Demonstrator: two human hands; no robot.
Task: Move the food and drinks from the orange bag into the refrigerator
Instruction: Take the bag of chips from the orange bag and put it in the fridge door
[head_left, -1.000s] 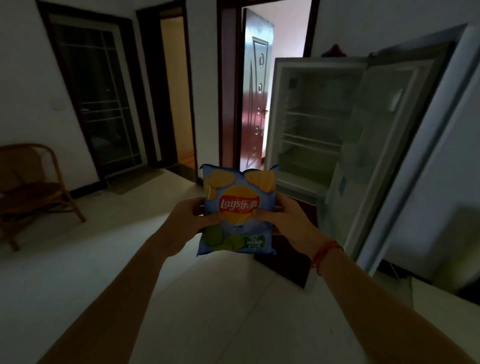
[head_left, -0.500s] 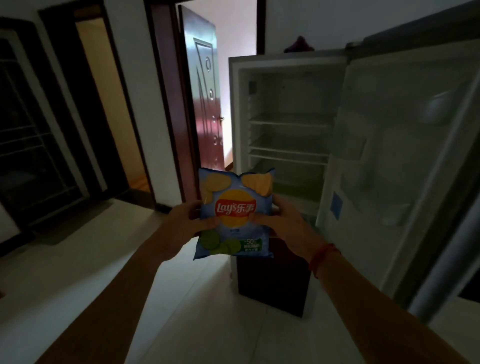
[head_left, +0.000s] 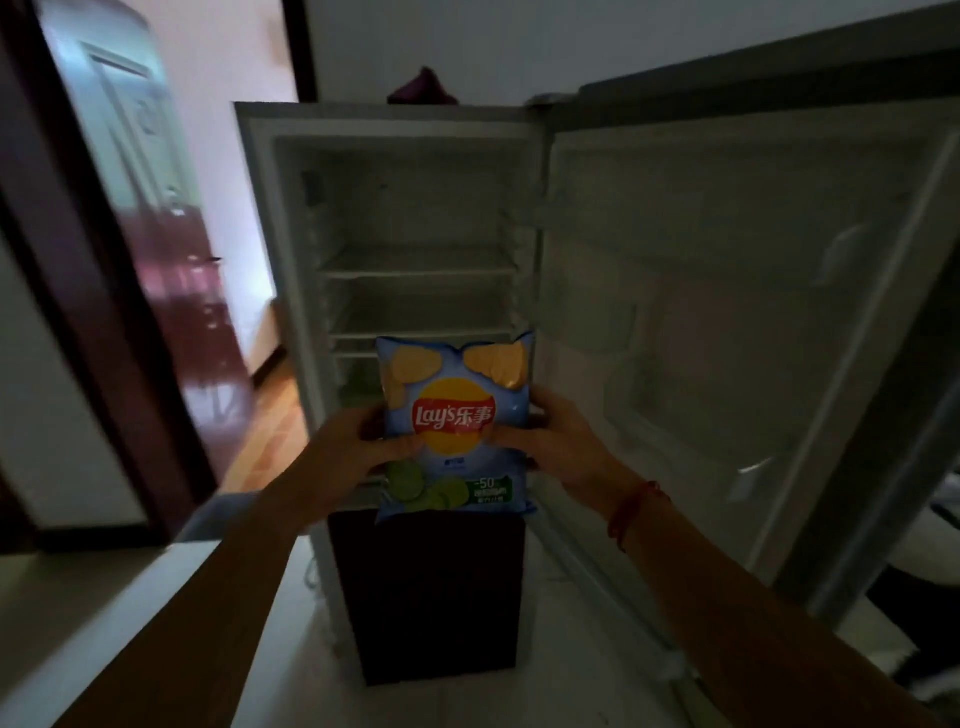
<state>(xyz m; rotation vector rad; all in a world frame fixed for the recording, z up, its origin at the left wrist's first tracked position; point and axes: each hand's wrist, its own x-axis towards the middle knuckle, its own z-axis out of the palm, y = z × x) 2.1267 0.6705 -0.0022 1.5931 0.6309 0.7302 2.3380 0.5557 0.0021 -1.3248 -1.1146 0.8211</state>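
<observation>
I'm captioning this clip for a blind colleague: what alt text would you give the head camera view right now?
A person's left hand and right hand hold a blue Lay's chip bag upright by its sides in front of an open refrigerator. Its shelves show dimly, and its door stands swung wide to the right.

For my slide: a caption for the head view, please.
Left hand and right hand hold a Lay's chip bag before the open refrigerator.
</observation>
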